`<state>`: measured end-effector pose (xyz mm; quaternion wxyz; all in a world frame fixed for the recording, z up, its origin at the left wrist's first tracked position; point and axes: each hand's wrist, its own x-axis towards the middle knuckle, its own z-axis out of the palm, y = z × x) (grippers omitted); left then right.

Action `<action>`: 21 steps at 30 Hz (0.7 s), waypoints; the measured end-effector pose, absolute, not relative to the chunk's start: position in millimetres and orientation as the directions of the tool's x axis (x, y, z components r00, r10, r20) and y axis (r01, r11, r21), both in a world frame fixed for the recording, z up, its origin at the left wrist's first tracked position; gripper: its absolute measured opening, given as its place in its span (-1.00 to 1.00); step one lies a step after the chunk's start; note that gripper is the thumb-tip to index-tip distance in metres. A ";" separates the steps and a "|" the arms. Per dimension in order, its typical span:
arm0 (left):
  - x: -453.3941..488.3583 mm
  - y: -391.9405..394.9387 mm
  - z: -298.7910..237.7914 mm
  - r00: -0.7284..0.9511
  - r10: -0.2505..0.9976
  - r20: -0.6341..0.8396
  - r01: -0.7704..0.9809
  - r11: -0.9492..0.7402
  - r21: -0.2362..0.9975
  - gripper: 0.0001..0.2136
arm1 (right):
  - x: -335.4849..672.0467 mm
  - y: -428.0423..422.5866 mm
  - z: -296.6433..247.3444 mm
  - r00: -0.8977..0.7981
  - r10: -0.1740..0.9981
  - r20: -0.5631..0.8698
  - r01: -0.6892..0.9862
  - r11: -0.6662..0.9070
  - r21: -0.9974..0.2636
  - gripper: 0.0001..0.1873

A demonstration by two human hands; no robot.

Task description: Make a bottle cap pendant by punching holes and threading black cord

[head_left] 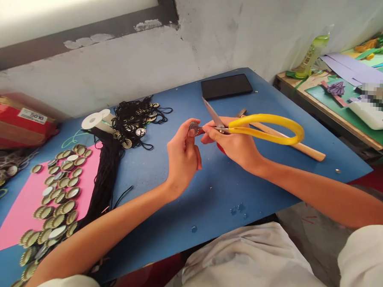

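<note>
The fingers [191, 133] of the left hand [181, 158] are pinched shut on a small bottle cap [194, 128], held up above the blue surface [214, 192] near its middle. The right hand [234, 143] is closed around yellow-handled scissors [263, 128], its fingertips touching the cap from the right, blades pointing far and left. On the left lie a pink sheet [28, 199] covered with bottle caps [58, 196] and black cords [104, 177].

Blurred patch [382, 94] hides something, perhaps a label, far right.
</note>
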<state>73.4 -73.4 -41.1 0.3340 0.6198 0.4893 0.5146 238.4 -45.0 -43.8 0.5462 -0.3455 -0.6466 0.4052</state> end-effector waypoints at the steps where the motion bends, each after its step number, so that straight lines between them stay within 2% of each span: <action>1: 73.0 -73.1 -41.2 -0.003 0.951 0.310 0.273 -0.297 0.915 -0.78 | 238.0 -43.7 -45.9 -0.149 0.890 0.431 -0.012 0.434 -0.901 -0.70; 3: 71.3 -70.2 -42.1 0.027 0.951 0.308 0.293 -0.302 0.907 -0.77 | 238.7 -41.7 -47.5 -0.133 0.880 0.456 0.023 0.463 -0.886 -0.71; 8: 64.6 -55.7 -40.7 0.131 0.958 0.257 0.348 -0.287 0.893 -0.76 | 251.4 -40.1 -35.0 -0.224 0.820 0.528 0.326 0.573 -0.752 -0.69; 12: 60.5 -49.5 -34.3 0.195 0.953 0.231 0.362 -0.289 0.886 -0.74 | 264.8 -38.5 -24.2 -0.323 0.763 0.560 0.416 0.646 -0.640 -0.62; 16: 58.3 -48.4 -33.4 0.210 0.957 0.200 0.334 -0.262 0.905 -0.69 | 270.4 -38.9 -16.0 -0.436 0.748 0.501 0.504 0.664 -0.552 -0.57; 21: 58.6 -46.6 -36.0 0.208 0.959 0.192 0.321 -0.252 0.913 -0.72 | 270.9 -41.5 -7.6 -0.513 0.756 0.406 0.584 0.654 -0.480 -0.59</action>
